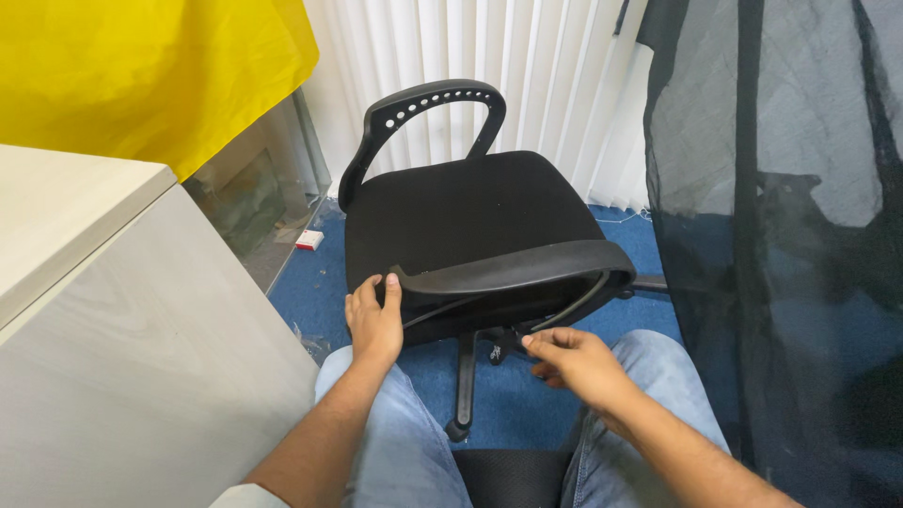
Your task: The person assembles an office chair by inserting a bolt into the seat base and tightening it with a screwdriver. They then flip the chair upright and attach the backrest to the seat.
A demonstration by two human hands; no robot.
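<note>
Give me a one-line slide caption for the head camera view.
Seated person's left hand grips a black office chair's near armrest while the right hand reaches under it.

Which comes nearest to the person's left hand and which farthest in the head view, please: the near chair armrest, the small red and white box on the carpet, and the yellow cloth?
From the left hand:
1. Near armrest, gripped at its left end.
2. Red and white box, on the carpet behind the hand, slightly left.
3. Yellow cloth, hanging at upper left.

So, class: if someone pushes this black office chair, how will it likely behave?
The chair probably rolls easily: a wheeled base leg shows beneath. The seat likely swivels on its single central post. The near armrest, gripped by the left hand, looks like stiff plastic.
</note>
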